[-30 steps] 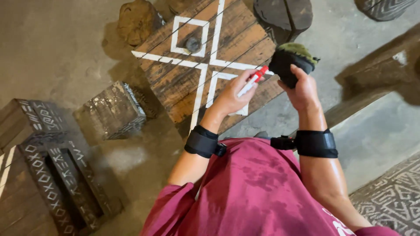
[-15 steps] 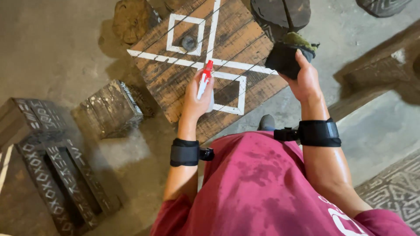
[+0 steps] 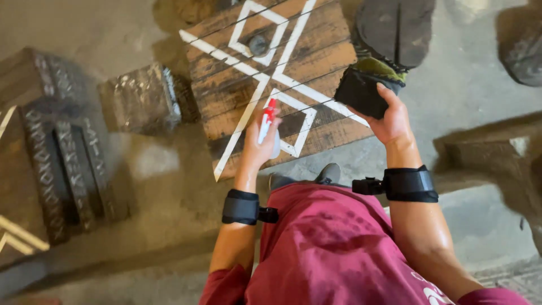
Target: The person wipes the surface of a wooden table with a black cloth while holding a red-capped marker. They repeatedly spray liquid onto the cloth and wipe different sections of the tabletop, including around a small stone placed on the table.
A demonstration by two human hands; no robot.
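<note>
The person stands over a dark wooden panel (image 3: 316, 113) lying flat on the concrete floor (image 3: 474, 96), its planks crossed by white painted lines (image 3: 248, 113) that form diamonds and a long diagonal.

The left hand (image 3: 257, 149) is closed around a white bottle with a red cap (image 3: 267, 121). The fingers wrap its lower body, so only the upper part and the cap show. The bottle's long axis runs nearly upright in the picture, cap end pointing away from the person and over the panel, right beside the diagonal white line and just left of the lower diamond. This hand sits directly above the near edge of the panel, closer to the painted lines than the other hand is.

The right hand (image 3: 389, 118) is shut on a black sponge (image 3: 364, 90) with a yellow-green top, thumb on one side and fingers on the other. It is held at the panel's right edge, up and to the right of the bottle, well apart from it. Whether the sponge touches the wood I cannot tell.

Both wrists wear black straps (image 3: 411, 184). To the left lie a carved dark block (image 3: 144, 99) and a larger carved wooden piece (image 3: 51, 147). A dark sandal (image 3: 395, 28) rests beyond the sponge.
</note>
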